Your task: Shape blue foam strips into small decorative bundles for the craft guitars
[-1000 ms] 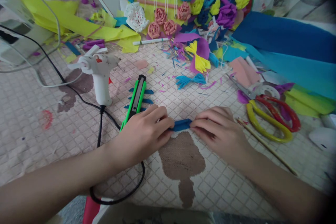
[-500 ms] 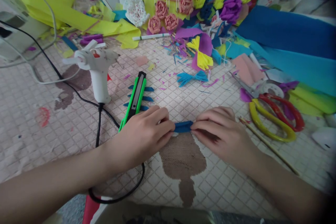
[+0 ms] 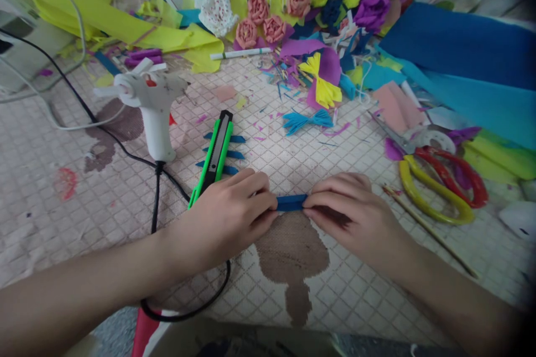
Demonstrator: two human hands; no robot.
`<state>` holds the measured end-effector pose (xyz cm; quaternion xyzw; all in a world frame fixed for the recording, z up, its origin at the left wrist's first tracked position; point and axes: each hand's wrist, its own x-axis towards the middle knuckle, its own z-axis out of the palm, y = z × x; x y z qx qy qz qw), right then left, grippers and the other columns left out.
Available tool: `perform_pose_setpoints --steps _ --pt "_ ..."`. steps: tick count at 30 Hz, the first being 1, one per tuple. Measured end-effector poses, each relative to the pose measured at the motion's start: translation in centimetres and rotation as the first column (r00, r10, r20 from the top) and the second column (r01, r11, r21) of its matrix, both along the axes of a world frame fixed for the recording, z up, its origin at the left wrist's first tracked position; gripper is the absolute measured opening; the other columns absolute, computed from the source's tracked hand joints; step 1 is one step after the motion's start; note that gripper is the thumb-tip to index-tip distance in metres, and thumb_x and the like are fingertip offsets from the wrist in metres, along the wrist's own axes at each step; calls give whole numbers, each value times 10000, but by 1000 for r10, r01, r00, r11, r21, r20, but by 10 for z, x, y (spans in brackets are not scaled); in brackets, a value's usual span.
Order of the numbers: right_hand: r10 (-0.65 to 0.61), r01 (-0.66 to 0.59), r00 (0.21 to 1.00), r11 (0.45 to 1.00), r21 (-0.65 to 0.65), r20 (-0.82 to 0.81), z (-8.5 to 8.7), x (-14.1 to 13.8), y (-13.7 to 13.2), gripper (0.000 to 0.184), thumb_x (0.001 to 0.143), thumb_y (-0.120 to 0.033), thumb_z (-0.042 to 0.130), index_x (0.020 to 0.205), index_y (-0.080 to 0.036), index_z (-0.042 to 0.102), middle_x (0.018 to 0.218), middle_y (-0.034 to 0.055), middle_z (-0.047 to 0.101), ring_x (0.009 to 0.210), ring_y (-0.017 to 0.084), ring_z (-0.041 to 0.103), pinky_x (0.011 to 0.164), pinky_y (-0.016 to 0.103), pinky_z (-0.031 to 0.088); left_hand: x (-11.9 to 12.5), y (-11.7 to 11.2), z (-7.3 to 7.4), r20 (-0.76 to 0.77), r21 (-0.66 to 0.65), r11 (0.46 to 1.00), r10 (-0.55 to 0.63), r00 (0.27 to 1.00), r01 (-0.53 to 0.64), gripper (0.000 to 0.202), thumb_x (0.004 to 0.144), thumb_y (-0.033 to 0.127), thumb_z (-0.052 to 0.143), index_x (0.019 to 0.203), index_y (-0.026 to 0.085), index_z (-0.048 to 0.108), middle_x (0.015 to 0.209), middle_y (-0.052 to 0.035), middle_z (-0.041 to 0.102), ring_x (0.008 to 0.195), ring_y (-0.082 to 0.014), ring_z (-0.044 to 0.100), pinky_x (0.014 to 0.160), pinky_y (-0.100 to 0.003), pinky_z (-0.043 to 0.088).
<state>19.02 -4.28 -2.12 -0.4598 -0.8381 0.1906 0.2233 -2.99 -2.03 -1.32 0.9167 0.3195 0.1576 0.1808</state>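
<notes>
Stretched between my two hands is a narrow folded strip of dark blue paper (image 3: 290,202). My left hand (image 3: 238,209) pinches its left end, and the fingers of my right hand (image 3: 349,206) close on the right end. Just beyond my left hand lies a green utility knife (image 3: 213,159), resting across several small blue paper strips (image 3: 235,154). The strip's ends are hidden under my fingertips. A wooden stick (image 3: 431,234) lies to the right, beside my right hand.
A white glue gun (image 3: 157,117) stands at left with its black cord looping under my left arm. Scissors (image 3: 435,189) with red and yellow handles lie at right. Behind are a blue paper bow (image 3: 307,121), a yellow bow (image 3: 321,81), paper flowers (image 3: 257,8) and blue paper sheets (image 3: 456,44).
Both hands keep their pinch on the blue paper strip, which now looks slightly straighter. The view has shifted a little; the other things stay in place.
</notes>
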Motion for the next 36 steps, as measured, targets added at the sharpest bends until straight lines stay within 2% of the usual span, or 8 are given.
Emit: perform_pose_setpoints --steps 9,16,31,36 --pt "-111 112 994 993 -45 24 -2 -6 -4 78 799 -158 586 739 -200 610 718 -11 603 743 153 537 731 354 341 2 0 -2 -29 -80 996 47 998 -50 168 876 169 487 748 133 590 787 -40 553 759 -163 518 673 -295 431" --pt "-143 145 989 987 -68 43 0 -9 -4 98 797 -167 569 709 -197 601 690 -20 600 718 148 530 728 352 334 4 2 -5 -41 -95 992 83 996 -87 131 862 173 497 748 139 553 764 -29 544 752 -161 512 671 -291 415" --pt "-238 239 970 971 -8 49 -2 -19 -2 119 682 -128 586 591 -180 530 583 -24 536 666 150 514 684 329 356 9 2 0 -69 -137 974 171 983 -179 109 799 156 540 692 144 556 700 -13 539 664 -134 494 606 -264 397" --pt "-298 294 954 948 -123 -12 0 -17 -1 113 678 -123 591 636 -192 512 615 -27 539 653 143 521 669 320 373 10 3 1 -47 -145 967 204 978 -208 60 755 121 549 705 150 534 720 -7 537 649 -121 485 575 -241 390"
